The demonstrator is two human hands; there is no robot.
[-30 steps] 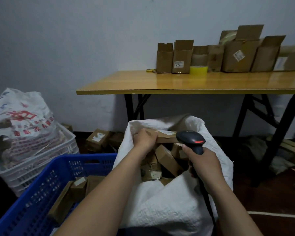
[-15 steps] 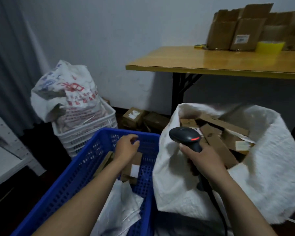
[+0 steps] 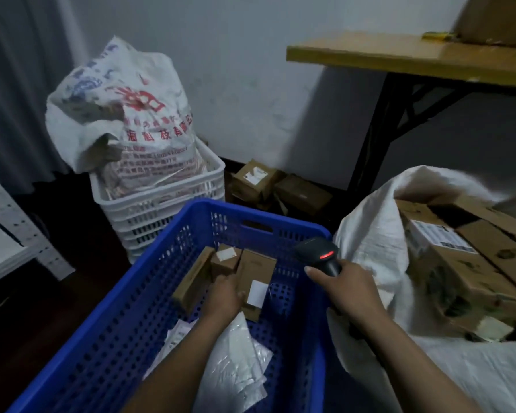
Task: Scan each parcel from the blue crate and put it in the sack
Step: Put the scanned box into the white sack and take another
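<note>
blue crate [image 3: 161,263]: left hand [image 3: 224,293] has come back in and lies on the cardboard parcels [image 3: 255,268]; whether it grips one cannot be told. right hand [image 3: 349,290] clasps scanner [image 3: 319,253], beside the sack [image 3: 367,248]. judgement: a new scan cycle starting.

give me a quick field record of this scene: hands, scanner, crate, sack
left hand: inside blue crate, on cardboard parcels, grip unclear
right hand: grips scanner, red light on, near crate's right rim
sack: white, open, right of crate, boxes inside
crate contents: cardboard parcels, white plastic mailers
</note>
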